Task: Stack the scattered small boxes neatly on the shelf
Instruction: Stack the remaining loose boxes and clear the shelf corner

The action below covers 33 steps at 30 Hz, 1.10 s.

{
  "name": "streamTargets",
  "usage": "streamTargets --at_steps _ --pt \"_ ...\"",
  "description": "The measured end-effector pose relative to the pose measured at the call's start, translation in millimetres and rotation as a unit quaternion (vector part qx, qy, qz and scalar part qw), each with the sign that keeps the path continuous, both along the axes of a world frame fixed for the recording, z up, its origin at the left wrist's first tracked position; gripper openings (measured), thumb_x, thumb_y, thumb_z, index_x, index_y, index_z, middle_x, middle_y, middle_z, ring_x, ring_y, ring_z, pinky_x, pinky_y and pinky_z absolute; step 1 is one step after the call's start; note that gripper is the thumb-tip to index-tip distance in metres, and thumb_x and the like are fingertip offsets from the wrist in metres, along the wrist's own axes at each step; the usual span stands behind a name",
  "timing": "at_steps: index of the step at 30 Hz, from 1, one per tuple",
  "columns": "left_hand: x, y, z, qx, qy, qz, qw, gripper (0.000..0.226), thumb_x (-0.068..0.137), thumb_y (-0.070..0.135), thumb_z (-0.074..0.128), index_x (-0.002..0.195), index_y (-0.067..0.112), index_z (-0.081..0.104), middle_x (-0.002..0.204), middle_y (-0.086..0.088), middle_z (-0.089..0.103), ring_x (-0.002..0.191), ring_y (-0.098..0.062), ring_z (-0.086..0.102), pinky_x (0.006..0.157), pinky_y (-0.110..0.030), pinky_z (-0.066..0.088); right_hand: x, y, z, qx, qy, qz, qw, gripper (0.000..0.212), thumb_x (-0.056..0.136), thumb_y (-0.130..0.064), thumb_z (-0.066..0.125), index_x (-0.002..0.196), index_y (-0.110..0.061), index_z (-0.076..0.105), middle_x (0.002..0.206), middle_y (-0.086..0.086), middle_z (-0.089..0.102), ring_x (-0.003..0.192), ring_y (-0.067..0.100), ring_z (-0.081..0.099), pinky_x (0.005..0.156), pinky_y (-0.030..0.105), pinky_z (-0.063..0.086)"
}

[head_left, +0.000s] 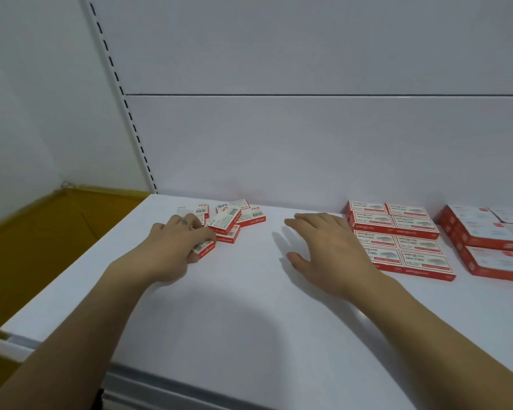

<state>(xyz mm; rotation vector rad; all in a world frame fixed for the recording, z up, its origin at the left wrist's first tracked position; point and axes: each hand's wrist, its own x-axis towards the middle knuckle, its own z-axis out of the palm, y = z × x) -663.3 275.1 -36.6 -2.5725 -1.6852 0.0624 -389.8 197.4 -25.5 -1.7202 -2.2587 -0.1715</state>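
Small red-and-white cardboard boxes may be knocked askew as one box is pinched by the left hand, right hand spread.

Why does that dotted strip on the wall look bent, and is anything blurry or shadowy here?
Head view: the wide-angle lens bows the slotted rail. The light is soft, with faint shadows on the shelf beside the right hand and under the left hand. The red boxes at far right and the yellow area at the left edge are blurred. The scattered boxes look fairly sharp.
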Motion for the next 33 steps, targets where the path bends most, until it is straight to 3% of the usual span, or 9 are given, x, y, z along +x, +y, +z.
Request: streamTargets --at_steps 5,10,14,18,22,26,30,33 --pt "19.7 -9.4 3.7 0.078 0.054 -0.01 0.995 0.048 0.093 0.033 0.054 0.136 0.037 0.033 0.139 -0.001 0.038 0.124 -0.021 0.033 0.099 -0.039 0.031 2.0 -0.5 -2.1 0.003 0.014 -0.004 1.0 0.058 0.092 -0.043 0.051 0.145 -0.027 0.035 0.149 -0.007 0.038 0.137 0.014 0.03 0.109 0.026 0.008" --pt "52.8 -17.7 14.4 0.112 0.021 -0.061 0.992 0.037 0.095 0.034 0.051 0.129 0.024 0.041 0.134 0.0 0.048 0.119 -0.02 0.041 0.094 -0.034 0.032 2.7 1.1 -2.2 0.008 0.017 0.001 1.0 0.057 0.092 -0.043 0.051 0.144 -0.026 0.037 0.148 -0.007 0.039 0.136 0.014 0.031 0.109 0.026 0.009" --pt "79.0 -21.7 26.4 0.074 -0.065 -0.094 0.991 0.035 0.096 0.025 0.05 0.13 0.023 0.041 0.13 0.001 0.046 0.118 -0.018 0.039 0.092 -0.032 0.035 6.7 1.4 4.5 0.014 0.023 -0.001 1.0 0.057 0.091 -0.043 0.053 0.143 -0.026 0.038 0.146 -0.007 0.042 0.134 0.016 0.034 0.11 0.029 0.015" --pt "109.1 -21.7 45.1 0.024 -0.208 -0.139 0.968 0.024 0.097 0.031 0.049 0.12 0.028 0.046 0.109 0.009 0.048 0.101 -0.009 0.039 0.078 -0.027 0.034 22.5 1.8 14.8 -0.009 0.031 -0.011 0.999 0.061 0.09 -0.046 0.054 0.145 -0.028 0.034 0.145 -0.008 0.042 0.132 0.015 0.036 0.11 0.03 0.02" --pt "142.3 -19.2 49.3 -0.043 -0.377 -0.176 0.908 0.019 0.095 0.027 0.052 0.114 0.029 0.051 0.101 0.012 0.053 0.1 -0.009 0.048 0.085 -0.028 0.042 40.3 -8.8 15.4 -0.042 0.121 -0.023 0.992 0.066 0.085 -0.052 0.059 0.144 -0.034 0.034 0.141 -0.01 0.047 0.127 0.012 0.042 0.104 0.029 0.031" --pt "171.7 -25.3 37.3 -0.096 -0.502 -0.177 0.841 0.034 0.097 0.02 0.051 0.124 0.04 0.05 0.104 0.017 0.054 0.102 -0.003 0.053 0.079 -0.02 0.049 51.9 -18.6 8.1 -0.038 0.222 -0.047 0.973 0.062 0.082 -0.052 0.064 0.137 -0.039 0.039 0.127 -0.016 0.056 0.11 0.0 0.054 0.093 0.028 0.046" --pt "185.2 -33.8 26.1 -0.106 -0.595 -0.143 0.783 0.026 0.095 0.027 0.051 0.112 0.047 0.056 0.11 0.023 0.059 0.104 0.001 0.056 0.08 -0.013 0.047 57.0 -22.6 4.2 -0.049 0.313 -0.076 0.945 0.058 0.081 -0.045 0.069 0.133 -0.037 0.045 0.119 -0.016 0.06 0.102 -0.001 0.059 0.091 0.029 0.05" --pt "181.3 -39.4 20.6 -0.159 -0.677 -0.113 0.71 0.028 0.094 0.031 0.05 0.11 0.051 0.059 0.108 0.024 0.064 0.098 -0.002 0.065 0.073 -0.018 0.053 50.6 -21.6 4.1 -0.085 0.367 -0.068 0.924 0.045 0.082 -0.035 0.071 0.124 -0.033 0.056 0.108 -0.014 0.066 0.09 -0.001 0.064 0.086 0.033 0.054"
